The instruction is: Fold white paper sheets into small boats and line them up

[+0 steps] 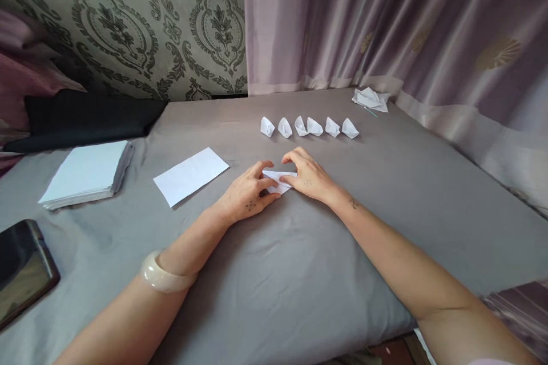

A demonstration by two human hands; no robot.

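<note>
Between my two hands is a small folded piece of white paper (280, 175), low over the grey sheet. My left hand (248, 191) grips its left side, thumb along the near edge and fingers on top. From the right, my right hand (310, 177) pinches the paper's right end with the thumb, its index finger curled above the far edge. Fingers cover part of the folds. Beyond my hands, several folded white paper boats (300, 126) stand in a row. A flat white paper sheet (191, 175) lies to the left of my left hand.
A thick stack of white paper (88, 171) lies at the left, with a dark phone (25, 268) nearer me. More folded paper (370, 99) sits at the far right corner by the purple curtain (342, 23). Black cloth (85, 117) lies at the back left.
</note>
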